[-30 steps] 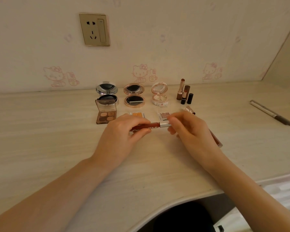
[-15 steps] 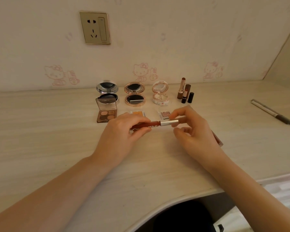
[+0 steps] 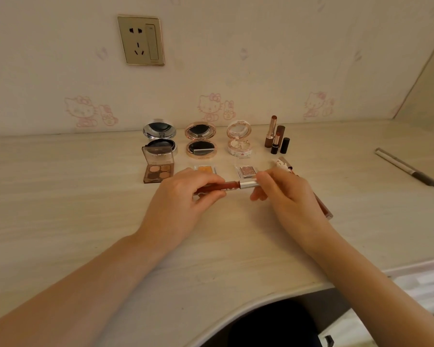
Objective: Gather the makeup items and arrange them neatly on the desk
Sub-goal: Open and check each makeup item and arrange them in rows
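I see a pale wood-grain counter (image 3: 60,221) running along the wall. The left hand (image 3: 178,206) is curled round the dark end of a lip gloss tube (image 3: 232,184), fingers over it and thumb under. The right hand (image 3: 288,196) pinches the tube's silver cap (image 3: 248,184) with its fingertips. The tube lies level between the two hands, over the middle of the counter; its body is a glossy brownish red with small pale print near the cap.

Behind the hands three open compacts stand in a row: a silver one (image 3: 159,136), a rose-gold one (image 3: 201,140) and a white one (image 3: 239,141). An open eyeshadow palette (image 3: 158,169) sits in front of the silver one. A grey pencil (image 3: 406,167) lies well apart at the right. Uncapped lipsticks (image 3: 276,136) stand beside the white compact.
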Motion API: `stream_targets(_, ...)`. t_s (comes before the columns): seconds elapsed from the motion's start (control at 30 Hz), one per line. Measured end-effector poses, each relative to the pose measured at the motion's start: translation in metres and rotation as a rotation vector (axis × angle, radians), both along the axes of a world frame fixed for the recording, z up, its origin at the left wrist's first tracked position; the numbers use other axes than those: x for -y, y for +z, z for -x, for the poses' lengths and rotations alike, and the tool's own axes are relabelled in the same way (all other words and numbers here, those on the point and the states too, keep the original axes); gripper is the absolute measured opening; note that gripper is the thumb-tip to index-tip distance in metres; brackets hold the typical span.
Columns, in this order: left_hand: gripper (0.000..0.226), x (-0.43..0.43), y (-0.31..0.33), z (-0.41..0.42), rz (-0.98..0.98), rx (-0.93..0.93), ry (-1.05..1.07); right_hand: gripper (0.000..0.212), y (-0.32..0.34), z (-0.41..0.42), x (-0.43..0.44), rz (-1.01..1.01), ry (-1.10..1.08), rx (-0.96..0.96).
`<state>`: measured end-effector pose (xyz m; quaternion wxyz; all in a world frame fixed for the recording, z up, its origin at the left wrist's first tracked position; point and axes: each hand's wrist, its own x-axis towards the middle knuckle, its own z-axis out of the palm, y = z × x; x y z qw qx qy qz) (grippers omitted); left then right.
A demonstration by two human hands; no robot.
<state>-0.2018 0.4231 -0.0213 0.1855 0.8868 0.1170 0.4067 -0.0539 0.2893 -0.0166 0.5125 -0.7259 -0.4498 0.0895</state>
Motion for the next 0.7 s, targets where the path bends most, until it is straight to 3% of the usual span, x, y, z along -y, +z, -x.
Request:
stream_targets(0.07,0.022,-0.0001,0.0001,0.0002,0.003,-0.009,0.003,0.01,-0.0005,-0.0007,-0.0003,0.017,0.007,0.038)
stream_targets(0.17,0.023,-0.0008,0.0,0.0002,0.007,-0.016,0.011,0.026,0.0004,-0.0001,0.0026,0.011,0.04,0.003)
stream_targets(0.33,0.023,-0.0004,0.0003,0.0002,0.028,-0.014,0.007,0.014,0.0006,0.0001,-0.0007,0.021,-0.006,-0.017)
stream_targets(0.7,0.024,0.0034,0.0036,-0.0001,0.05,0.01,-0.028,0.02,0.0038,-0.0012,0.0028,-0.173,-0.088,-0.092)
